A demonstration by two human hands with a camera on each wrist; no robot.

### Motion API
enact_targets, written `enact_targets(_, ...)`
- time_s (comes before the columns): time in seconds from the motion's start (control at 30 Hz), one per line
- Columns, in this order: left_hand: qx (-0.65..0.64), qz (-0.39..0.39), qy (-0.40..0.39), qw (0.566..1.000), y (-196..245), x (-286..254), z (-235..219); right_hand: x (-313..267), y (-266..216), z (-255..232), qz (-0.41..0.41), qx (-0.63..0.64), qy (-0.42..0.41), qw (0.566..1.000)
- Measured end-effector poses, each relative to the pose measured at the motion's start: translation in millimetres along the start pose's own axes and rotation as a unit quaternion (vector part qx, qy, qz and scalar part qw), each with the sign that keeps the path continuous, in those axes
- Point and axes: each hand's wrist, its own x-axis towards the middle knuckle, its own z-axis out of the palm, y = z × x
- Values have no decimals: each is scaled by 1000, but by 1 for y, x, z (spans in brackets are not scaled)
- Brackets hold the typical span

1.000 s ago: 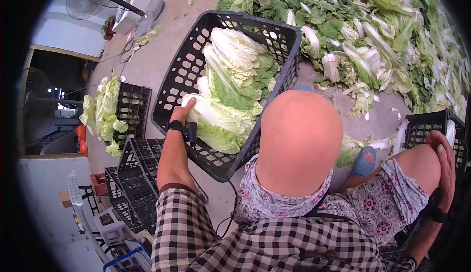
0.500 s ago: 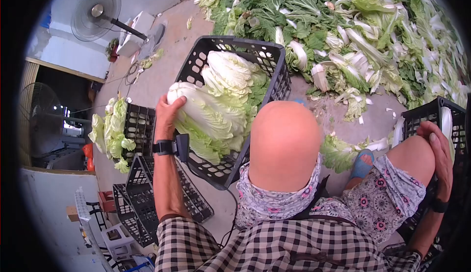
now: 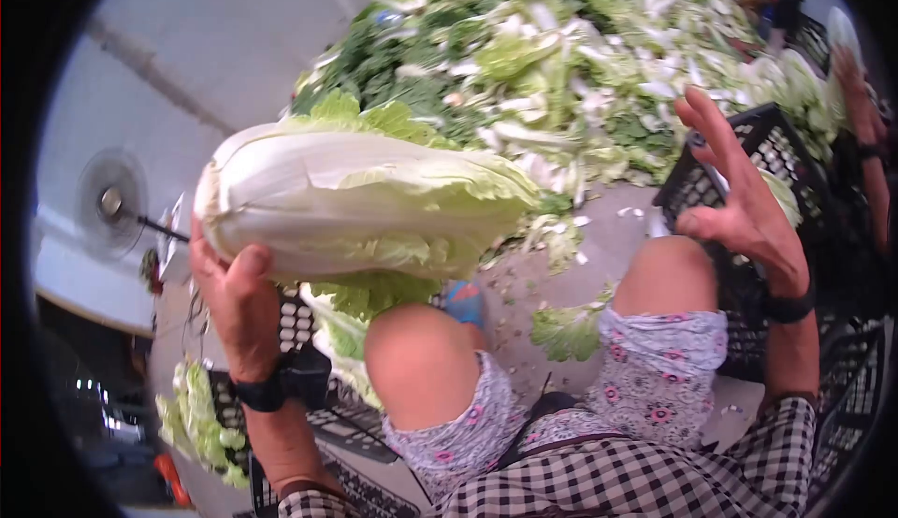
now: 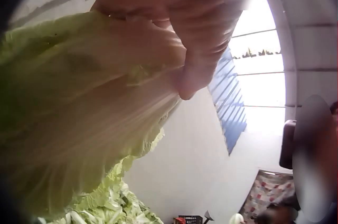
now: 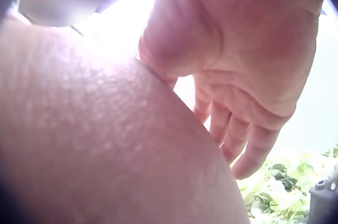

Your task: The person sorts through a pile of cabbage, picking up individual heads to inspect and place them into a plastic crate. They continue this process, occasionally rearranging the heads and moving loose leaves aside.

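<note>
In the head view a large napa cabbage is held up over the person's knee, its white base to the left and its leafy end to the right. The left hand grips it at the base, thumb along the near side. The left wrist view has the same cabbage close up, with the thumb pressed on its leaves. Over the other knee the right hand is raised, fingers spread and holding nothing. Its open palm shows beside the bare knee in the right wrist view.
A big heap of loose cabbage leaves covers the floor ahead. One black crate stands by the right hand. Another crate, with cabbage in it, is partly hidden beneath the held cabbage. Further left are more cabbages and a fan.
The left hand has lifted the cabbage out of the crate and brought it up toward the body. The right hand has left the knee and risen with fingers spread. The head view has turned right.
</note>
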Motion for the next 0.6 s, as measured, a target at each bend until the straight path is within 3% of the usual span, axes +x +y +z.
enact_targets(0.07,-23,19,-60,998,10,0,26,13,-11,-7,-104,-47,41,993)
enact_targets(0.13,-45,55,-97,993,19,-5,55,27,-24,8,-194,-74,31,978)
enact_targets(0.2,-3,98,-131,986,37,-8,87,38,-40,41,-265,75,-63,959)
enact_targets(0.27,-18,98,-151,984,47,-13,108,33,-33,57,-290,139,14,947)
enact_targets(0.3,-18,71,-158,985,43,-14,106,32,-34,54,-259,148,11,954)
enact_targets(0.37,124,85,-199,968,17,-9,77,29,-36,46,-196,173,12,965)
enact_targets(0.43,394,176,-237,870,-36,1,24,28,-35,44,-180,184,10,966)
enact_targets(0.47,522,218,-237,790,-40,3,24,29,-36,43,-178,193,5,965)
enact_targets(0.6,386,62,-247,887,-46,-3,33,24,-44,35,-114,252,-15,961)
